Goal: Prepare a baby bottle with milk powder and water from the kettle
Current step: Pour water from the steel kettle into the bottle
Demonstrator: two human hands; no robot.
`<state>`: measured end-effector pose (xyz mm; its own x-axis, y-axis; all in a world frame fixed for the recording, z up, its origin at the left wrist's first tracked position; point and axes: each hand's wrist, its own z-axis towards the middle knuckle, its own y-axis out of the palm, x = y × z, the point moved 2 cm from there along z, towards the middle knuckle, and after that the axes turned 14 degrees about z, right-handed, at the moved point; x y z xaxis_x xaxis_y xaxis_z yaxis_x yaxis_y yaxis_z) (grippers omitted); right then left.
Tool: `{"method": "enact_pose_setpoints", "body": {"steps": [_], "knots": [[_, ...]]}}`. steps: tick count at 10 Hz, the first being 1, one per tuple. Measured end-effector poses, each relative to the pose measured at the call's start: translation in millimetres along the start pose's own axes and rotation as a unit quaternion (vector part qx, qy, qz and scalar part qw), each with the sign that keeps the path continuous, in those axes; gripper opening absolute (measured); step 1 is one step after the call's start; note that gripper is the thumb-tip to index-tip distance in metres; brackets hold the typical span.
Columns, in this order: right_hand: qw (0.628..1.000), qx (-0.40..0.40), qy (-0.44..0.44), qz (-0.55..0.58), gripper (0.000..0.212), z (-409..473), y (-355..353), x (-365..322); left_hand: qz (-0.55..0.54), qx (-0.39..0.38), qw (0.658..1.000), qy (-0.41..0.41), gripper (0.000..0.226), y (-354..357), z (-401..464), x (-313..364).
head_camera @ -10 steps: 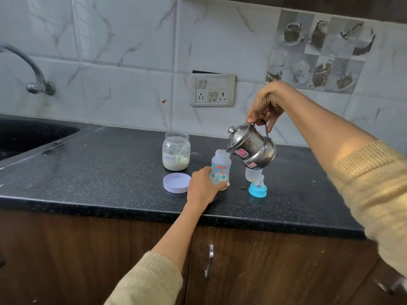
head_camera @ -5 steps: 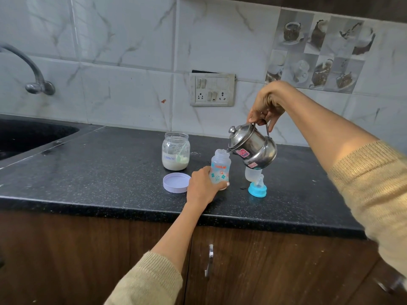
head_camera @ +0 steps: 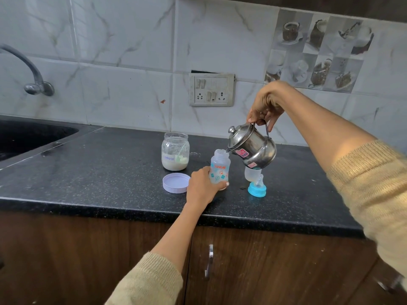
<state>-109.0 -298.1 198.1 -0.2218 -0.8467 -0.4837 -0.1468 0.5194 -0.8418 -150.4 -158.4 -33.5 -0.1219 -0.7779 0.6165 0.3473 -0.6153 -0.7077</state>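
Right hand [head_camera: 265, 106] is gripping the handle of the steel kettle [head_camera: 253, 148], fingers closed around it, holding it tilted above the desk [head_camera: 99, 172] with the spout sitting at the open mouth of the baby bottle [head_camera: 220, 167]. Left hand [head_camera: 201, 188] is wrapping the bottle's lower body, keeping it upright on the desk. Open milk powder jar [head_camera: 175, 151] is standing behind-left, its lilac lid [head_camera: 176, 182] lying flat in front. Blue-ringed teat [head_camera: 257, 187] is resting right of the bottle, a clear cap [head_camera: 252, 173] just behind it.
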Motion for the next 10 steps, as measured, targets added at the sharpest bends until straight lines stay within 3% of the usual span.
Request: {"method": "enact_pose_setpoints", "body": {"steps": [10], "knots": [[1.000, 0.005, 0.007, 0.012, 0.008, -1.2, -0.5, -0.4, -0.006, 0.002, 1.000, 0.001, 0.066, 1.2, 0.9, -0.7]]}}
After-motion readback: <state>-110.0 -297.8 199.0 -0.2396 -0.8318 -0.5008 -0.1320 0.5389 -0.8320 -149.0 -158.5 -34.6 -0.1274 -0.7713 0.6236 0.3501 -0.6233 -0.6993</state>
